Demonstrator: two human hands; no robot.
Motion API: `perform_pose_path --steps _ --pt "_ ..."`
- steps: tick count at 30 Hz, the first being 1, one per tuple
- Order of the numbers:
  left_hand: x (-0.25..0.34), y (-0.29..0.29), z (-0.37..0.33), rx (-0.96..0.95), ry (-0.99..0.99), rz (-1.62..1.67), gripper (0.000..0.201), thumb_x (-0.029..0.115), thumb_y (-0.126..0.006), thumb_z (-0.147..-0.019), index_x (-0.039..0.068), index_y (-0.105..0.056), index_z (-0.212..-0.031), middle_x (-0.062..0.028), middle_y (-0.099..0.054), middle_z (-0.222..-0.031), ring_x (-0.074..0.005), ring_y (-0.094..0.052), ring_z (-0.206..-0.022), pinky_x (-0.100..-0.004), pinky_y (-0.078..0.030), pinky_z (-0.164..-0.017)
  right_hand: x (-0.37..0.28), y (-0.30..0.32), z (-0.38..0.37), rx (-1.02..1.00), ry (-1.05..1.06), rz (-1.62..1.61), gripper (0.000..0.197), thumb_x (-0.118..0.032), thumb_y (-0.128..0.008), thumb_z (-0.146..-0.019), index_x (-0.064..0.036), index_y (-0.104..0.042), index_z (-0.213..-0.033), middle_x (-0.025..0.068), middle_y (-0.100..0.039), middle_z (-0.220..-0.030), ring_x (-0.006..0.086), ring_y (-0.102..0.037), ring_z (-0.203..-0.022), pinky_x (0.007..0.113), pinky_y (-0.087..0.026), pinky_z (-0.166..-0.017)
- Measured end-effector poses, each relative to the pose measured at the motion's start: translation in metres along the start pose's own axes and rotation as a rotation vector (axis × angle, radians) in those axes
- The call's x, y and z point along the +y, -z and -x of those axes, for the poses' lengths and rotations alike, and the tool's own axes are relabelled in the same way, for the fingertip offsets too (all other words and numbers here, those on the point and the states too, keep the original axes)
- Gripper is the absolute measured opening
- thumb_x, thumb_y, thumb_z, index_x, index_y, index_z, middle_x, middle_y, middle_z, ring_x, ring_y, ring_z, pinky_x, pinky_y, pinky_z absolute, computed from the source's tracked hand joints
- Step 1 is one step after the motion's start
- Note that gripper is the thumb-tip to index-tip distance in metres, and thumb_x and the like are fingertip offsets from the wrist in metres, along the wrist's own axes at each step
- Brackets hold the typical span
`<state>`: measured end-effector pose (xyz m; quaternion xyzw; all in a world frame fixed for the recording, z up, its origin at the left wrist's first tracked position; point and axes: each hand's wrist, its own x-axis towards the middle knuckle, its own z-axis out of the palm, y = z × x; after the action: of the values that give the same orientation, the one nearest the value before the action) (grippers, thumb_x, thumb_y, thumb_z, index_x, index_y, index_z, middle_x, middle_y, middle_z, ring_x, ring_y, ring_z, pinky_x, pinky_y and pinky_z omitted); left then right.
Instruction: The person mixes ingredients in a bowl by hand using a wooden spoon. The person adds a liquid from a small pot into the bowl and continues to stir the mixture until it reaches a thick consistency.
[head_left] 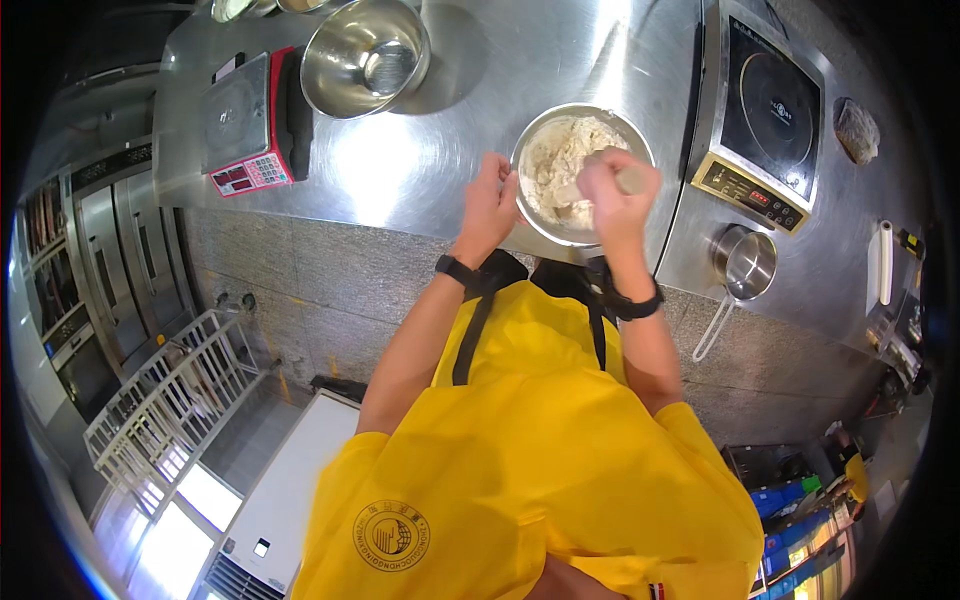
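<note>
A round metal mixing bowl [522,140] stands at the front edge of the steel table, partly filled with a pale, lumpy dough [562,150]. My left hand [490,205] holds the bowl's left rim, its fingers closed along the wall. In my right hand [618,195], over the right side of the bowl, is a pale wooden stick [630,180]. The fist is wrapped round it, and the blunt upper end pokes out on top. Its lower part slants into the dough, so the tip is hidden there.
Left on the table stand a red electronic scale [240,130] and a shiny empty metal bowl [345,75]. An induction cooker [765,110] sits to the right, with a small long-handled saucepan [745,262] in front, its handle overhanging the edge. A white rack [180,390] stands at lower left.
</note>
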<state>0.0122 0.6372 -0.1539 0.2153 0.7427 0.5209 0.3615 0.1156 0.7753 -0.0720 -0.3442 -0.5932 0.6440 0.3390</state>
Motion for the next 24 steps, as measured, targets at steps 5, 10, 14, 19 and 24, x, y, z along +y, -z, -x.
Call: perform_pose_path --steps 5,10,14,19,24 --pt "0.002 0.002 -0.002 -0.058 0.016 0.019 0.011 0.008 -0.051 -0.100 0.001 -0.044 -0.105 -0.0091 -0.051 -0.094 -0.0157 -0.066 -0.063 -0.0286 -0.056 -0.047 -0.040 0.033 0.014 -0.120 -0.023 -0.329 0.027 0.006 -0.053 -0.083 0.0023 -0.047 -0.057 0.0040 -0.049 -0.055 0.0108 -0.047 -0.054 0.027 -0.037 -0.051" --pt "-0.004 -0.001 0.001 -0.040 0.049 0.105 0.009 0.007 -0.052 -0.100 0.001 -0.045 -0.103 -0.0084 -0.052 -0.095 -0.0153 -0.066 -0.066 -0.0285 -0.055 -0.048 -0.031 0.007 0.033 0.007 0.060 -0.202 0.027 0.006 -0.054 -0.081 0.0003 -0.044 -0.057 0.0028 -0.049 -0.057 0.0123 -0.043 -0.050 0.026 -0.036 -0.051" --pt "-0.007 0.004 0.001 -0.055 0.045 0.072 0.009 0.007 -0.052 -0.100 0.001 -0.046 -0.102 -0.0077 -0.052 -0.094 -0.0148 -0.066 -0.066 -0.0290 -0.056 -0.049 -0.001 -0.010 0.029 -0.095 0.195 -0.006 0.026 0.007 -0.061 -0.078 0.0009 -0.044 -0.058 0.0038 -0.048 -0.055 0.0104 -0.041 -0.049 0.025 -0.033 -0.049" --pt "-0.006 0.005 0.002 -0.058 0.072 0.152 0.009 0.007 -0.052 -0.100 0.001 -0.046 -0.102 -0.0070 -0.051 -0.094 -0.0140 -0.065 -0.067 -0.0289 -0.056 -0.051 -0.003 0.002 0.034 -0.227 0.229 0.090 0.027 0.006 -0.061 -0.079 0.0010 -0.045 -0.058 0.0050 -0.048 -0.055 0.0107 -0.042 -0.049 0.026 -0.032 -0.048" --pt "-0.003 0.000 0.003 -0.051 0.059 0.177 0.008 0.006 -0.051 -0.100 0.001 -0.045 -0.102 -0.0069 -0.052 -0.094 -0.0129 -0.064 -0.067 -0.0281 -0.057 -0.053 -0.028 0.032 0.039 -0.260 0.141 0.078 0.027 0.006 -0.061 -0.081 0.0022 -0.044 -0.061 0.0075 -0.053 -0.060 0.0128 -0.044 -0.051 0.027 -0.034 -0.049"
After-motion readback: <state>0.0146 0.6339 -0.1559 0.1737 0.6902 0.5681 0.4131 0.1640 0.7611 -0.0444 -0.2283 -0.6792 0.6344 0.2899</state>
